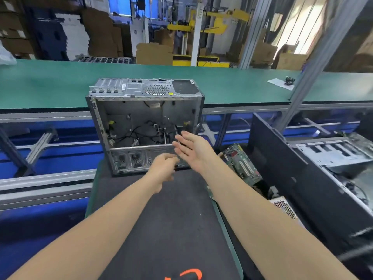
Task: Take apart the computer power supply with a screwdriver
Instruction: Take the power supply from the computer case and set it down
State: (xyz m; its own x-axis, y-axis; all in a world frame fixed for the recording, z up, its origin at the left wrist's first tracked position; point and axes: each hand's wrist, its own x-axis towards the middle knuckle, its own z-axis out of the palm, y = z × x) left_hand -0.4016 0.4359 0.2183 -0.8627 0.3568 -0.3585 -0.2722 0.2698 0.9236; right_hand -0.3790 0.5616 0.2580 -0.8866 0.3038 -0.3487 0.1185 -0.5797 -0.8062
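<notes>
The right hand, fingers spread, reaches the open computer case on the tabletop; the left hand is too blurred to tell its finger state. The power supply is probably the perforated box at the right. A careless pull could tip the case or cut skin on its edges.

Bare grey metal case, matt mat

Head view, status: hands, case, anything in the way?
Right hand open at case mouth; left hand blurred by case front, grip unclear. Case open, loose cables inside. Orange-handled tool on mat, untouched.
</notes>
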